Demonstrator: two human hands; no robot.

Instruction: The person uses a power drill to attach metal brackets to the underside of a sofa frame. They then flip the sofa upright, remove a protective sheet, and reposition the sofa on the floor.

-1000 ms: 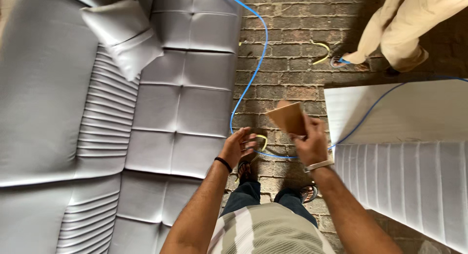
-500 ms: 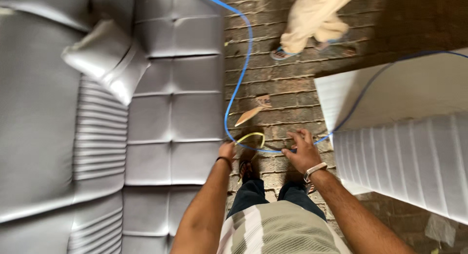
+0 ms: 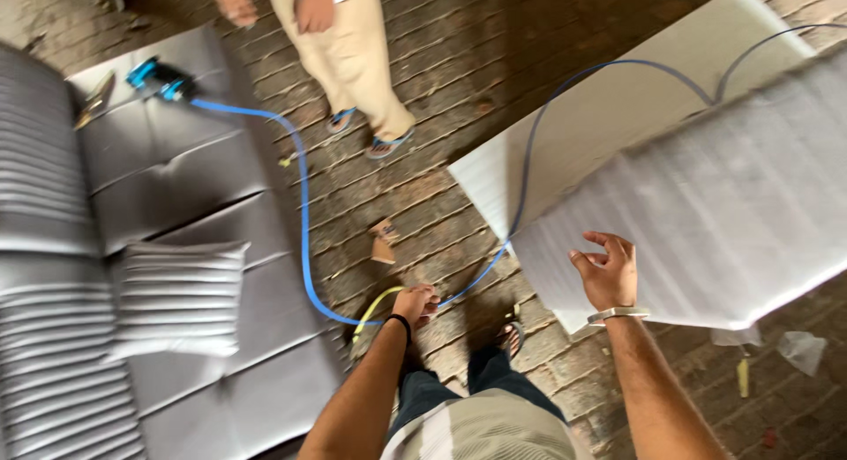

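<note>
Brick floor open between grey upholstery and hands

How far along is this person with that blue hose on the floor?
Already down: a brown scrap lies on the brick floor. In hand: the left hand reaches to where the blue hose meets a yellow piece. The right hand hangs open and empty. Left: the hose's blue tool lies untouched on the grey padded panel.

My left hand reaches down by the blue hose at its yellow end; my right hand hangs open beside the white ribbed panel. A cardboard scrap lies on the brick floor.
</note>
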